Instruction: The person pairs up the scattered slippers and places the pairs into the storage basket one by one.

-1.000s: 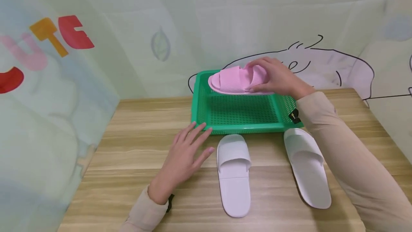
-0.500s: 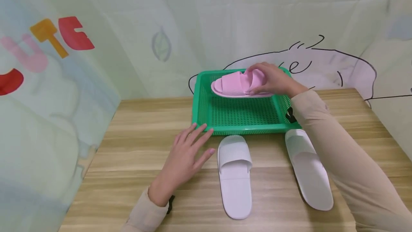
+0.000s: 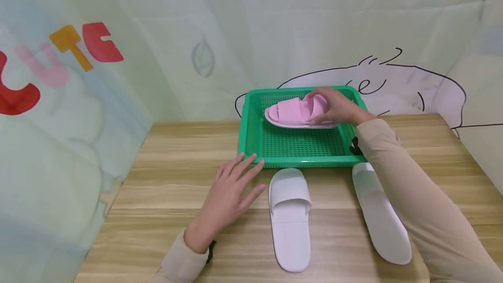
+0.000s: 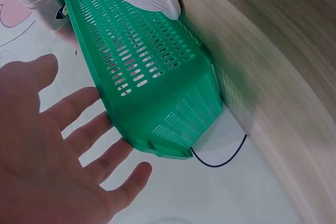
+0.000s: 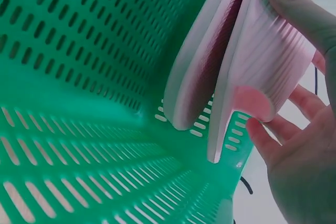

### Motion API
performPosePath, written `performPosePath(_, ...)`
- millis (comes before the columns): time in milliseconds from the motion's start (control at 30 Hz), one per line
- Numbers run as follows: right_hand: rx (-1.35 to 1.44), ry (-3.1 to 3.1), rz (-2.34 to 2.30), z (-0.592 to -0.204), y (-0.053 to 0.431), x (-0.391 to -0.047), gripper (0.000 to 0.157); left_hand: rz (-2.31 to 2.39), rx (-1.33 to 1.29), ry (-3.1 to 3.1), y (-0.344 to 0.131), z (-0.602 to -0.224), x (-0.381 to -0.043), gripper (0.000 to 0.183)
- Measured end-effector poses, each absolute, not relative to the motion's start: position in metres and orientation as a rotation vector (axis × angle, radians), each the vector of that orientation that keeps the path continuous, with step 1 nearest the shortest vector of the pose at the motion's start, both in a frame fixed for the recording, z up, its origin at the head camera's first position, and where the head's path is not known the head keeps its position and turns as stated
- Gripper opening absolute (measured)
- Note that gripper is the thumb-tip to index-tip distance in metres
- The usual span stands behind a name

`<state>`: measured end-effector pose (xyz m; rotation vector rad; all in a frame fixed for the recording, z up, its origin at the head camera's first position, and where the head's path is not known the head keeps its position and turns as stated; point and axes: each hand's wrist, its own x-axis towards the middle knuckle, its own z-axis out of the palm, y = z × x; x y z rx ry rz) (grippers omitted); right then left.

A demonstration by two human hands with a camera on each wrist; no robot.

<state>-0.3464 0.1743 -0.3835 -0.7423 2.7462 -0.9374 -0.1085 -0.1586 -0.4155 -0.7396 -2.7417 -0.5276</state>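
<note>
Right fingers (image 5: 262,137) half-curled round pink slipper (image 5: 260,69)

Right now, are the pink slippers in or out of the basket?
In: the right wrist view shows the pink slippers inside the green basket, gripped by the right hand. Whether they touch its bottom, I cannot tell.

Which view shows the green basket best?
The head view: the green basket shows its floor and nearly its whole rim there. The left wrist view shows mainly outer walls, the right wrist view part of the inside.
</note>
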Motion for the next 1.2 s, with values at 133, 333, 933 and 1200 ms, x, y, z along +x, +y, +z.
performPosePath(133, -0.709, 2.725, -0.935, -0.386, 0.173, -0.345, 0.072, -0.528, -0.729, -2.743, -0.159, -0.416, -0.108, 0.057)
performPosePath(333, -0.693, 2.74, -0.885, -0.391, 0.172, -0.345, 0.07, -0.506, -0.728, -2.732, -0.159, -0.417, -0.107, 0.057)
performPosePath(933, -0.642, 2.687, -0.791, -0.396, 0.168, -0.344, 0.075, -0.495, -0.723, -2.733, -0.159, -0.414, -0.107, 0.057)
performPosePath(1200, -0.651, 2.613, -0.761, -0.398, 0.171, -0.341, 0.075, -0.503, -0.726, -2.749, -0.158, -0.415, -0.107, 0.057)
